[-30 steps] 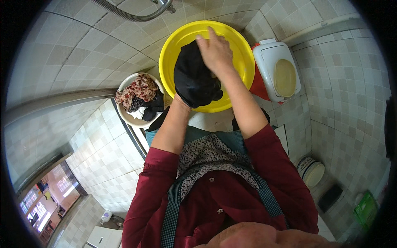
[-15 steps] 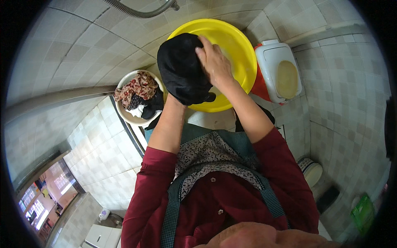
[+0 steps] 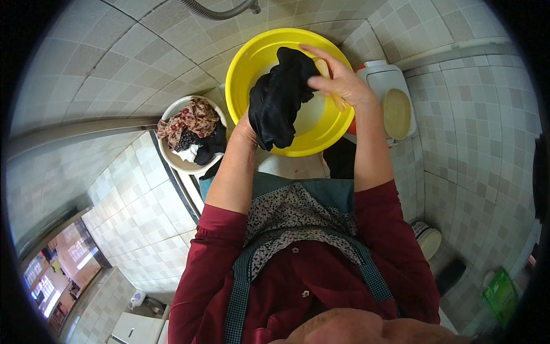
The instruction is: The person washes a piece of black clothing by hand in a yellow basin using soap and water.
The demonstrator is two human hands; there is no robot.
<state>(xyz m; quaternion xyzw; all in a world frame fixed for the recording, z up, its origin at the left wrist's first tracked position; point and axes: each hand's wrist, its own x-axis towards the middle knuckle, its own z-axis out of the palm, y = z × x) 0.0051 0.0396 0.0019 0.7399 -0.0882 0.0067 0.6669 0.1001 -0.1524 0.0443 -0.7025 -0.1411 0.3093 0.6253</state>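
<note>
A wet-looking black garment [image 3: 281,97] hangs bunched over the yellow basin [image 3: 236,74]. My left hand [image 3: 246,126] holds it from the left and below; the cloth covers most of the fingers. To the right of the garment, over the basin's right side, is my right hand [image 3: 346,85]. Between its thumb and fingers shows a pale yellow bar of soap [image 3: 323,68], partly covered by the thumb. The index finger stretches out toward the far side, and the thumb tip comes close to the cloth's edge.
Left of the basin stands a white bowl [image 3: 167,150] with patterned, black and white clothes [image 3: 197,120]. A white lidded bin [image 3: 375,83] is on the right. Behind me to the right are a tub [image 3: 428,241] and a green packet [image 3: 501,295]. A grey hose [image 3: 215,12] hangs above.
My right hand has drawn off the garment to the right, and the soap has come into sight. The garment has moved right and crumpled narrower, showing more of the basin.
</note>
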